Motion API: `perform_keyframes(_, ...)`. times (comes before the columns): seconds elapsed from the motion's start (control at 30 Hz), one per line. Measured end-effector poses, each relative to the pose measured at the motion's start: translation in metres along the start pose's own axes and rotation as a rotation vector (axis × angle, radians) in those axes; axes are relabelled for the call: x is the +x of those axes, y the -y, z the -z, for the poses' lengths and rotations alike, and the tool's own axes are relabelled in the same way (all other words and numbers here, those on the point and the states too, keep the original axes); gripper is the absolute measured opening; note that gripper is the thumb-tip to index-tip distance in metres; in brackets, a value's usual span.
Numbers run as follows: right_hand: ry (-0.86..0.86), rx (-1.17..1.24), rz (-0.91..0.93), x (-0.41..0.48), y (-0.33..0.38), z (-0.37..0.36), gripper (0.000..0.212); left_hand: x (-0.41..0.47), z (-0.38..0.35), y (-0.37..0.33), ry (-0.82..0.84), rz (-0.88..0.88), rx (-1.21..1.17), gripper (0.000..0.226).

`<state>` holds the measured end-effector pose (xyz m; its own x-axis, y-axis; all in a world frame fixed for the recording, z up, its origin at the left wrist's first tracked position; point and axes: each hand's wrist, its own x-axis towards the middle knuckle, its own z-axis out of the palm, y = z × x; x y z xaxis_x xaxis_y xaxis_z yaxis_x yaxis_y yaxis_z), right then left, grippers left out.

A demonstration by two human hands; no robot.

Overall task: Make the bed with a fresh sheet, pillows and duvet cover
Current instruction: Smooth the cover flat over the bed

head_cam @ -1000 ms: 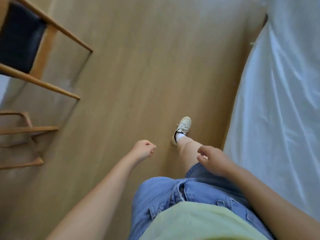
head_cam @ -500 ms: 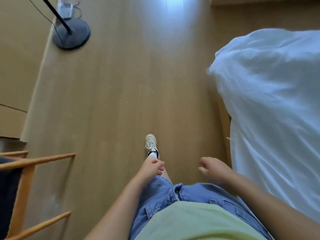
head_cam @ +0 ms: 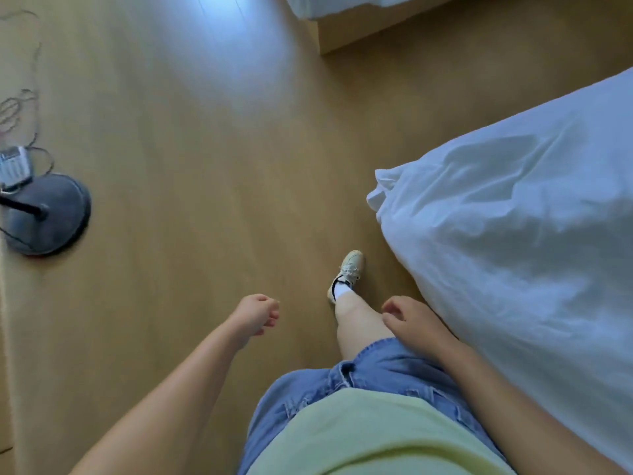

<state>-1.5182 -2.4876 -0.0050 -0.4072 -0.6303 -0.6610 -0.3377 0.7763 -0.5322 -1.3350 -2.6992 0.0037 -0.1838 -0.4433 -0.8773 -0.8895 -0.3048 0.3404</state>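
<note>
- Your left hand (head_cam: 255, 315) hangs in the air over the wooden floor (head_cam: 205, 149). Its fingers are loosely curled in and it holds nothing.
- Your right hand (head_cam: 416, 325) is low over your right leg, by the edge of your blue jean shorts (head_cam: 370, 375). Its fingers are loosely bent and it holds nothing too.
- The white bedding (head_cam: 513, 241) is on your right, just beside your right arm. It is puffy and full of wrinkles, with one floppy corner sticking out over the floor. You can't tell if it is a sheet or a duvet.
- Neither hand touches the bedding.
- Your foot in a pale shoe (head_cam: 348, 270) with a white sock is on the floor, near the low edge of the bedding.
- Your light yellow-green shirt (head_cam: 359, 437) fills the bottom of the view.
- More white cloth (head_cam: 342, 5) lies at the top edge, on a wooden block.
- Far on your left a round dark lamp base (head_cam: 51, 224) stands on the floor. A small white box (head_cam: 13, 164) with thin wires sits right next to it.
</note>
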Motion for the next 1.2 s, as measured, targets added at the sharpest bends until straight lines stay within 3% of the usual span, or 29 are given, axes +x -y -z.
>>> perform_keyframes(0.27, -0.045, -0.082, 0.03, 0.156, 0.056, 0.183, 0.016, 0.087, 0.011, -0.252, 0.126, -0.13, 0.304, 0.013)
perform_keyframes(0.5, -0.099, 0.075, -0.11, 0.272, 0.051, 0.315, 0.021, 0.177, 0.008, -0.448, 0.157, -0.167, 0.309, 0.015)
perform_keyframes(0.77, -0.228, 0.29, -0.325, 0.397, 0.029, 0.47, 0.016, 0.282, -0.021, -0.721, 0.234, -0.36, 0.777, 0.013)
perform_keyframes(1.0, -0.367, 0.331, -0.434, 0.451, -0.036, 0.612, 0.028, 0.31, -0.146, -0.949, 0.352, -0.487, 1.169, 0.017)
perform_keyframes(1.2, -0.47, 0.425, -0.518, 0.479, -0.156, 0.746, 0.023, 0.307, -0.313, -1.086, 0.426, -0.459, 1.089, 0.015)
